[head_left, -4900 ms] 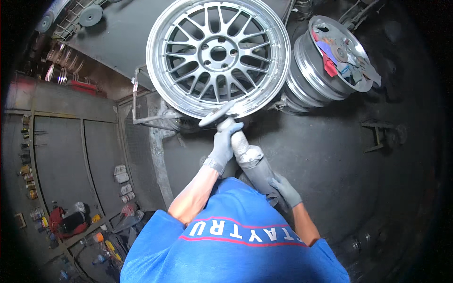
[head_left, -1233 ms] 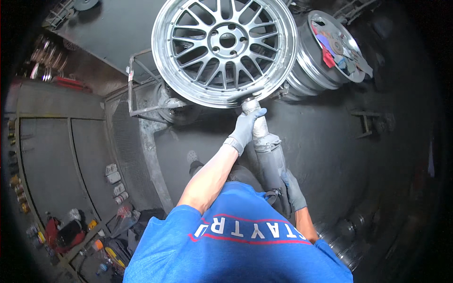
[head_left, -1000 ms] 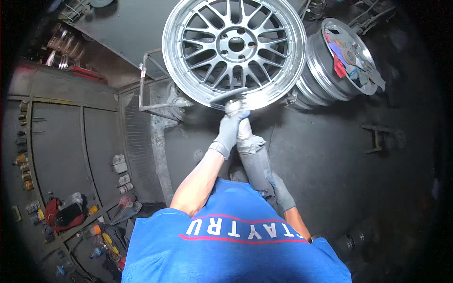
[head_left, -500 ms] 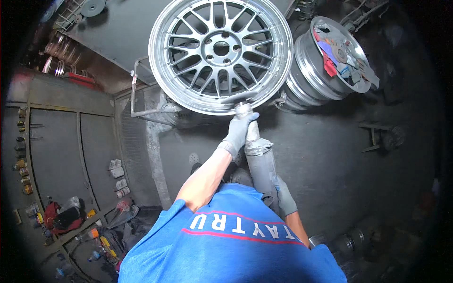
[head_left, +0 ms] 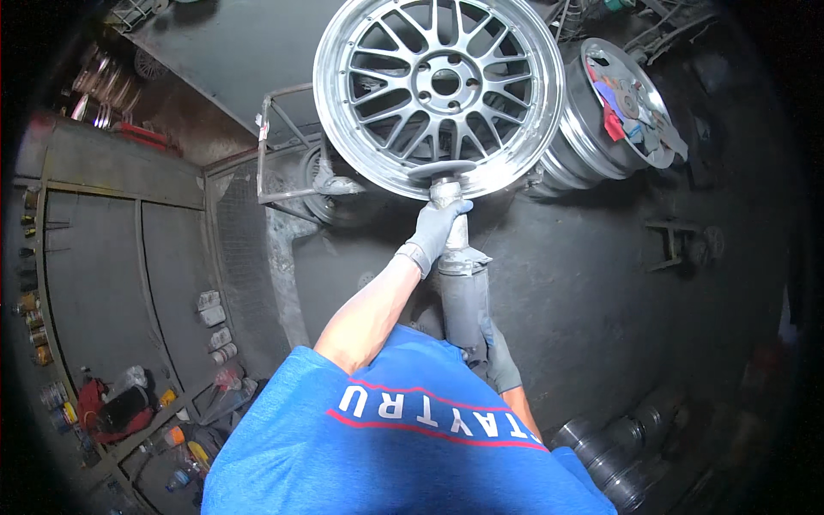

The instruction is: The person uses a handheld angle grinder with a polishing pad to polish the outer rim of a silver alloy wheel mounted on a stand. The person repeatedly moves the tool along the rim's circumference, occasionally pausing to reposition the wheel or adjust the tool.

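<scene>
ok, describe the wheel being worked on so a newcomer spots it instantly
Start at the dark wall at top centre: the big silver multi-spoke wheel faces the camera there, on a metal-frame stand. The power tool touches its lower rim. The second wheel to its right is turned sideways, with rags on it.

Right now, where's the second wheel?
In the head view, the second wheel leans at upper right, just behind and right of the big spoked wheel being polished.

At lower left of my frame I see small cans and bottles [head_left: 176, 436], orange, yellow and blue, clustered on the shelf [head_left: 129, 442]. Pale rectangular packs [head_left: 215, 318] lie at centre left. More jars [head_left: 30, 318] line the far left edge, too blurred to describe.
</scene>
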{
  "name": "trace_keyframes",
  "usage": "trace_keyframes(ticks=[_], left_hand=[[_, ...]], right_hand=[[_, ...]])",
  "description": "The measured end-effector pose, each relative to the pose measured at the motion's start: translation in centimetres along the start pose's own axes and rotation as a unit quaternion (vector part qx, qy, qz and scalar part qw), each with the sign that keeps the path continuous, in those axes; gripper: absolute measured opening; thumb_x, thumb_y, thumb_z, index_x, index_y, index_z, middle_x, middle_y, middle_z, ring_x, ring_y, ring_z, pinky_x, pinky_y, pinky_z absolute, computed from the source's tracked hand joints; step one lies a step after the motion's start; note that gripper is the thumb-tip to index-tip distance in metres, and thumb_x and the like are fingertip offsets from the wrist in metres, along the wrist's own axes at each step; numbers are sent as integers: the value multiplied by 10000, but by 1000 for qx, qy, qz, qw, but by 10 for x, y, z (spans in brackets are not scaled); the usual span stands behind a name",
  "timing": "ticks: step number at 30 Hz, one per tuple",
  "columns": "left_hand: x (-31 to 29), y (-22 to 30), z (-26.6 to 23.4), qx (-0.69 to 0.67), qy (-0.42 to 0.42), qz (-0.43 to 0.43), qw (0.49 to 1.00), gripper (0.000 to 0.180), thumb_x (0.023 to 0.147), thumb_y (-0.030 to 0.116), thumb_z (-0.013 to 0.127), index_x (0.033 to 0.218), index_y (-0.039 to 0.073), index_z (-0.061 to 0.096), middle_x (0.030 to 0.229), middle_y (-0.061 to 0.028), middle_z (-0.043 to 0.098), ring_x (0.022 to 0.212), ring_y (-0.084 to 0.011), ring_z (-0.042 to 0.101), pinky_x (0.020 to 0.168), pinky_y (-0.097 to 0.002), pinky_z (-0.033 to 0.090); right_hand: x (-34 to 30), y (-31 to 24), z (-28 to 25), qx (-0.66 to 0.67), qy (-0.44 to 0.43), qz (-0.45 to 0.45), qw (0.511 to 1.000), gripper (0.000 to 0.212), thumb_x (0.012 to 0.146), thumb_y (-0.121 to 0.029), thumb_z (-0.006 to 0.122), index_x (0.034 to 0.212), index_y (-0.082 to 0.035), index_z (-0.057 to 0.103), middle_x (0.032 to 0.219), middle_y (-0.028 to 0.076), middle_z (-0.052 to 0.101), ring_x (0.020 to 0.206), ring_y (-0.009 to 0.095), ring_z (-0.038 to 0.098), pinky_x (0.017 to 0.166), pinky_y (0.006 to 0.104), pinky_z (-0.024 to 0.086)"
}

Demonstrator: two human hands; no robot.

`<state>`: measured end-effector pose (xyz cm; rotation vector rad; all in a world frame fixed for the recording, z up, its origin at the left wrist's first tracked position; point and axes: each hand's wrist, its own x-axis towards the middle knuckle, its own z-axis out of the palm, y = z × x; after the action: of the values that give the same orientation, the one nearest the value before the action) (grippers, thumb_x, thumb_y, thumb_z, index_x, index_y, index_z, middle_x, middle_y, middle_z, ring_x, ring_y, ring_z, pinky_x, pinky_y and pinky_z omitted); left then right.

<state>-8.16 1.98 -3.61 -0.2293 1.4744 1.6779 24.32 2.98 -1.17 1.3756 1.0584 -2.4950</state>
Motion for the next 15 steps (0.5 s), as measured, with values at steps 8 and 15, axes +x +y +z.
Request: trace_keyframes(ticks=[8,15], left_hand=[[1,12,-38,48,-57,17,997,471,825,271,934,1185,25,757,1046,-77,772,890,-198,724,810,-385,585],[10,-3,-9,-104,-173,-88,975,489,860,221,937,1238,43,684,1029,-85,728,856,-225,728,774,-421,616]], right_hand=[[-7,38,71,17,10,-42,999,676,1106,-586,606,1492,-31,610,1244,108,754,1085,209,720,951,367,580],[-17,38,45,-31,123,-89,988,685,1104,-548,629,1505,7,605,1392,140,706,1223,224,685,1040,377,549]])
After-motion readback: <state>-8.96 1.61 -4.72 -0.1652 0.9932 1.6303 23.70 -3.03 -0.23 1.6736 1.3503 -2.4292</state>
